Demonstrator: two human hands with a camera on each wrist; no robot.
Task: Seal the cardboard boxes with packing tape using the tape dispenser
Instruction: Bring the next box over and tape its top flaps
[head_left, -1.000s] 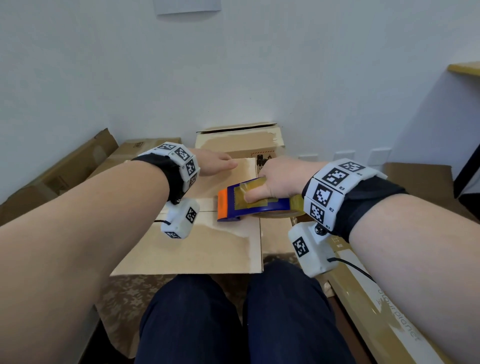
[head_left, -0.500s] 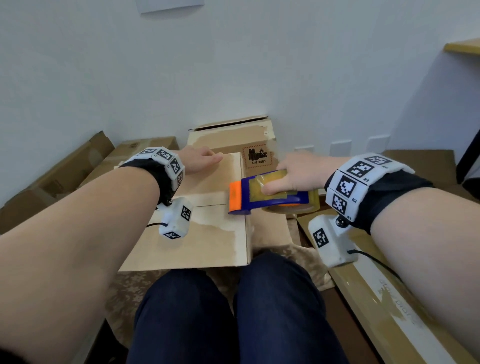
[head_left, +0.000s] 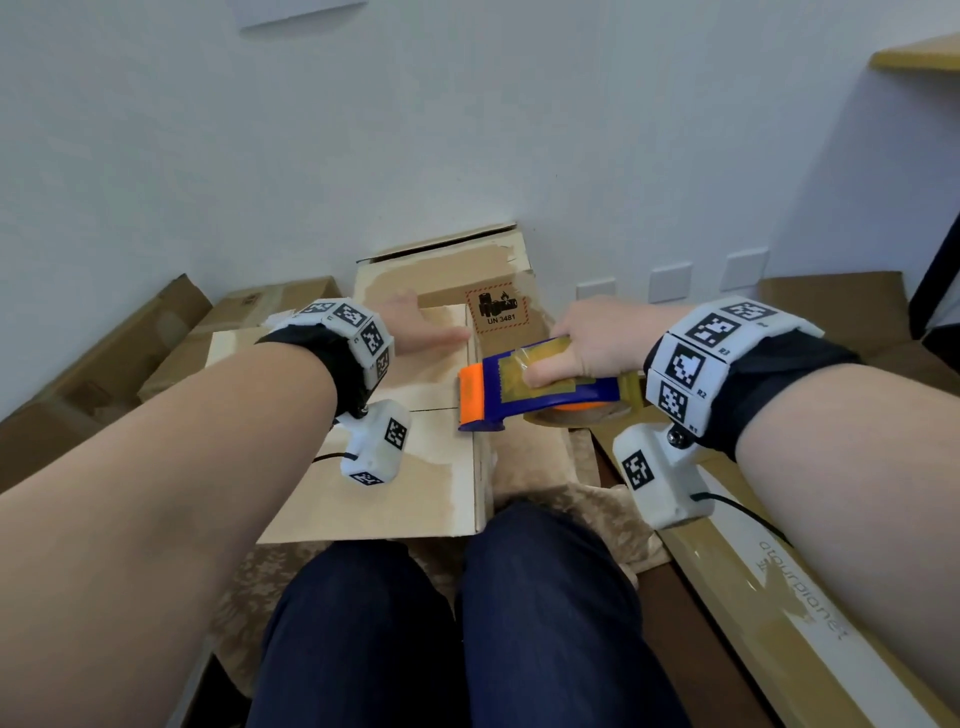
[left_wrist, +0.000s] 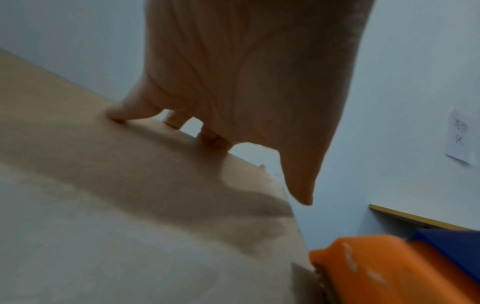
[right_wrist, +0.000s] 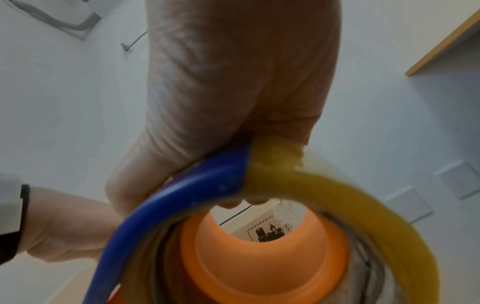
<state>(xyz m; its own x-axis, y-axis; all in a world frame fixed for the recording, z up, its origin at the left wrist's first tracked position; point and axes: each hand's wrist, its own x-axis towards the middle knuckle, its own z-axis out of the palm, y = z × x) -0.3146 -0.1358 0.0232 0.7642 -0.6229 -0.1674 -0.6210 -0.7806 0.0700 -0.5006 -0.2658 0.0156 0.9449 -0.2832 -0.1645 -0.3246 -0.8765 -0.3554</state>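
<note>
tape dispenser (head_left: 524, 389): blue, orange | box (head_left: 415, 467): tan | wristbands (head_left: 696, 358): black-white checks | trousers (head_left: 363, 649): navy

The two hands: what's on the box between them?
Only bare cardboard box top and its flap seam lie between the left hand and the tape dispenser held by the right hand, in the head view.

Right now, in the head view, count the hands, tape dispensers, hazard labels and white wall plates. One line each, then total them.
hands: 2 (left hand, right hand)
tape dispenser: 1
hazard label: 1
wall plates: 3 ()
total: 7
</note>
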